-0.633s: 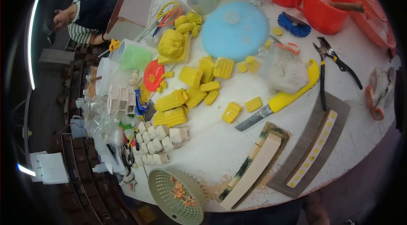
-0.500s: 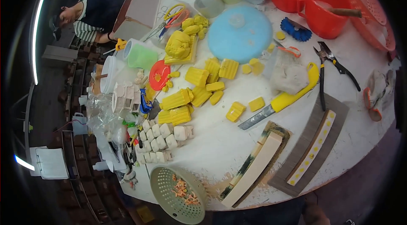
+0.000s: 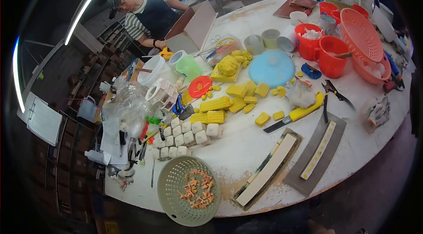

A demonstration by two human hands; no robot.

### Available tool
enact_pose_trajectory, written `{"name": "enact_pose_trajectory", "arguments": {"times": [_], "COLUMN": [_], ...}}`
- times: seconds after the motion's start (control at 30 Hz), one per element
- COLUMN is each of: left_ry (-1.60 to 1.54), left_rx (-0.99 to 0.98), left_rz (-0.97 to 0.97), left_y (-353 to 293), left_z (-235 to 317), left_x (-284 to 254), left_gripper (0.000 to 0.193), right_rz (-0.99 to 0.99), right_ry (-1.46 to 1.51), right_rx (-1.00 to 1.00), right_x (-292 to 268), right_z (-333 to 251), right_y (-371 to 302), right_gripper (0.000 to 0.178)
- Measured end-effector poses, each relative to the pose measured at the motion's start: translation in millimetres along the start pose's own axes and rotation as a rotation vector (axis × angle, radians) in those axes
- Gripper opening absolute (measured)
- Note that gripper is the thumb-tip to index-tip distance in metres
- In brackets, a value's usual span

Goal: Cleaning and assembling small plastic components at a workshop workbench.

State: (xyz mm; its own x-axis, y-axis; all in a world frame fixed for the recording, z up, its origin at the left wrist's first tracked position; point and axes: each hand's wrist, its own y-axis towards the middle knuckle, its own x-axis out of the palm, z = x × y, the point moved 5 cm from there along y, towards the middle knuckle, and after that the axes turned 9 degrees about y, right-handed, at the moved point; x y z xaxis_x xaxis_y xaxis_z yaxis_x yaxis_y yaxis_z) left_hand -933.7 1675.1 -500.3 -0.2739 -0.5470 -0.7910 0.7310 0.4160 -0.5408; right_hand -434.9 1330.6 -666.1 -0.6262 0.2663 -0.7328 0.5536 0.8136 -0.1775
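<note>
Both hands were out of view, so their grip could not be told. Closest to the person, at the near edge of the counter (image 3: 235,146), a beige bar (image 3: 266,170) lay between the green colander (image 3: 166,181), left, and a yellow-dotted strip (image 3: 317,151) on a grey board (image 3: 302,159), right.

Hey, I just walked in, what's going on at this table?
Neither of the wearer's hands shows on the table. Across it, a co-worker has a hand at a box. Yellow clay-like blocks lie mid-table, a yellow-handled knife resting near them. Toward the near edge are a pale bar and a green colander holding small orange pieces.
</note>
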Motion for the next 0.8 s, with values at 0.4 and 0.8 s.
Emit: {"name": "enact_pose_trajectory", "arguments": {"times": [0.4, 0.8], "left_ry": [-0.531, -1.22], "left_rx": [-0.117, 1.603], "left_rz": [0.227, 0.572], "left_y": [-26, -149], "left_z": [110, 243], "left_x": [-162, -397], "left_gripper": [0.038, 0.084], "right_rz": [-0.196, -0.12], "right_ry": [0.519, 0.838], "right_rx": [0.816, -0.022], "right_x": [-154, -299], "right_z": [-141, -425], "right_y": [-127, -52], "right_gripper": [0.018, 0.022]}}
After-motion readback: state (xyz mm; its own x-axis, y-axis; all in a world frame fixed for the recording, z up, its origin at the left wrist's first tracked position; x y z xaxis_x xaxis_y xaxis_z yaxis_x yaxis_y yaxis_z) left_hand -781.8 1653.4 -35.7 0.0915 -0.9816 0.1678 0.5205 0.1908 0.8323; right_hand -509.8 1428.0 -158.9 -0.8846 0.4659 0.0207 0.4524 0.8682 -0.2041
